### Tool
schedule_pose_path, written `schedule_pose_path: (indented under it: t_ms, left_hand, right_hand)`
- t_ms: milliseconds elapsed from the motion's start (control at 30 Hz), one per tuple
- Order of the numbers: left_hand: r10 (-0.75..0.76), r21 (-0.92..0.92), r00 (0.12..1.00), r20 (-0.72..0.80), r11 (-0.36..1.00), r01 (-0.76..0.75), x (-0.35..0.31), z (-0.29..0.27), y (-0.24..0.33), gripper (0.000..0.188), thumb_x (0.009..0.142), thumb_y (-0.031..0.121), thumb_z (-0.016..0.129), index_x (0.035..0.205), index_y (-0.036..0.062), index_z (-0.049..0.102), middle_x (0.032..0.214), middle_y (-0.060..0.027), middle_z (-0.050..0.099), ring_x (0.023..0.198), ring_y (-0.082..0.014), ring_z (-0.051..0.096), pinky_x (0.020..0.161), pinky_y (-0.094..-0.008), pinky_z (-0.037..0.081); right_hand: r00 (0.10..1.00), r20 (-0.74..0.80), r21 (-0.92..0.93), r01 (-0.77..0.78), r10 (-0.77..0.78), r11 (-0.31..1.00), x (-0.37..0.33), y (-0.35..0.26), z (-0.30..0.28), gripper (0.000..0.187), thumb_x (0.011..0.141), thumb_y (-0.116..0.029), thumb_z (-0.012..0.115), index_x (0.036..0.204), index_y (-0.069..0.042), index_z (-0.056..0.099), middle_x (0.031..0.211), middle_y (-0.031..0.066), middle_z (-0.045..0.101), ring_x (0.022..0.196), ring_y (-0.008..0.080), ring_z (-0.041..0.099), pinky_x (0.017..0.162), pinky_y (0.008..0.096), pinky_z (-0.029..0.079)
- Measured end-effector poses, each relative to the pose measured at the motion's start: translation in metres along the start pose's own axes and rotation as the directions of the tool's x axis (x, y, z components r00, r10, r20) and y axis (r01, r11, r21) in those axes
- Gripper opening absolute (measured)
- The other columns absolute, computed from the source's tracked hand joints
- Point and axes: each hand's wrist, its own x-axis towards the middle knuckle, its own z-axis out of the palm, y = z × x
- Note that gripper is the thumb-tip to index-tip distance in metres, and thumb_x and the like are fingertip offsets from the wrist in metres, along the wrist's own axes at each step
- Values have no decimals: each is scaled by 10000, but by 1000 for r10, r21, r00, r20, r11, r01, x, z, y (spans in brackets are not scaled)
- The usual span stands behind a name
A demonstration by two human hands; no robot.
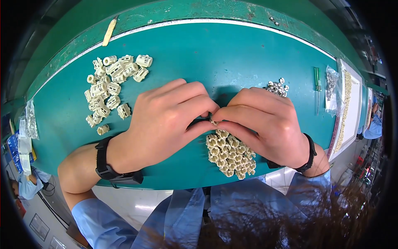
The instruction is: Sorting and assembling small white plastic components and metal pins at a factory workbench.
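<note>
My left hand (163,120) and my right hand (265,124) meet over the middle of the green table, thumbs and forefingers pinched together. Between their fingertips is a small cream plastic part (214,122), mostly covered by the fingers. Just below it, a cluster of cream ring-shaped plastic parts (232,153) stands packed together, open ends up. Left of my left hand, a loose pile of cream cylindrical plastic pieces (112,79) with slots and dark markings is spread out. Small shiny metal parts (277,88) lie beyond my right hand, partly hidden by it.
On the right lie a green-handled screwdriver (317,81), a clear bag of small parts (331,89) and a white tray (352,108). A pale tapered stick (109,32) rests on the far ledge. Clear plastic bags (31,120) hang at the left edge. Other people work at both sides.
</note>
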Motion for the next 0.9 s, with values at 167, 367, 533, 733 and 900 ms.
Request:
schedule_pose_path:
  t_ms: [167,367,533,733,900]
  left_hand:
    - [20,-1,1000,5,1000,-20,11,-2,1,298,762,146,1004,958,84,789,960,-21,745,802,-259,667,668,-377,546]
    - [26,-45,999,27,999,-25,18,-11,6,280,786,126,998,997,88,819,990,-29,763,803,-250,671,674,-372,550]
    - [17,-110,1000,-10,994,-18,38,-11,21,231,845,47,958,1040,82,840,1072,-32,809,795,-212,667,669,-360,544]
    - [-46,-134,996,77,989,56,64,-19,55,247,873,-28,894,1100,50,835,1133,-74,829,840,-174,696,696,-320,556]
    - [9,6,999,36,1000,-9,101,-8,91,285,866,-43,899,1134,4,813,1104,-106,819,870,-171,717,714,-293,569]
  right_hand:
    - [1000,-2,-10,-6,6,1000,1,3,-12,222,860,-47,944,1065,-35,861,944,79,773,797,255,751,675,374,589]
    - [999,8,25,-38,38,999,6,8,-40,220,859,-26,940,1065,-49,865,939,75,761,797,250,747,655,369,581]
    - [997,-37,32,-59,60,998,4,22,-71,216,875,-5,924,1077,-43,861,935,79,747,778,248,731,634,368,572]
    - [990,-76,42,-118,121,992,-13,45,-120,173,909,-17,896,1073,-43,846,923,85,736,757,253,723,640,371,572]
    - [987,-139,-4,-87,85,996,-47,74,-161,87,942,-76,853,1021,-56,822,919,86,743,770,287,738,679,398,587]
